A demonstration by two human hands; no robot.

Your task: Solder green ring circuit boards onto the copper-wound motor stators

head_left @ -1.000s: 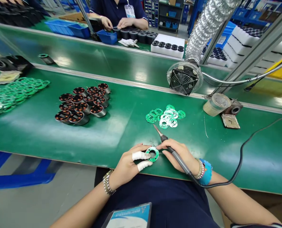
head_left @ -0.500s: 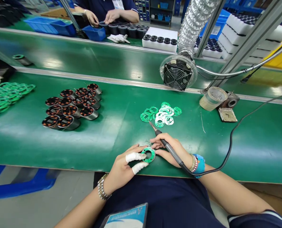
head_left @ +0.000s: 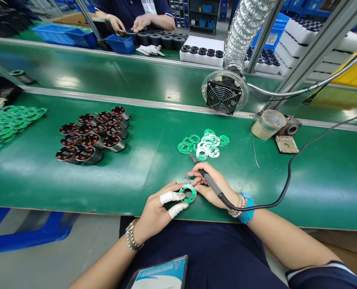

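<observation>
My left hand [head_left: 160,204], with white covers on two fingers, grips a round part topped by a green ring board [head_left: 191,197] near the table's front edge. Beside it, my right hand [head_left: 216,186] holds a soldering iron [head_left: 211,182] whose tip points up and left. The thumb of that hand is at the right side of the round part. Just beyond the iron's tip lies a loose pile of green and white ring boards [head_left: 202,153]. What is under the green ring board is mostly hidden by my fingers.
Several wound metal cores [head_left: 88,154] stand at the left, with many green rings [head_left: 6,124] farther left. A fan [head_left: 223,96] hangs at the back. At the right are a tub [head_left: 268,125], a sponge tray [head_left: 286,144] and the iron's cable [head_left: 289,172]. A person works across the bench.
My right hand has shifted slightly left with the iron, its wrist turning a little. The cable has moved left. My left hand still grips the round part in nearly the same place.
</observation>
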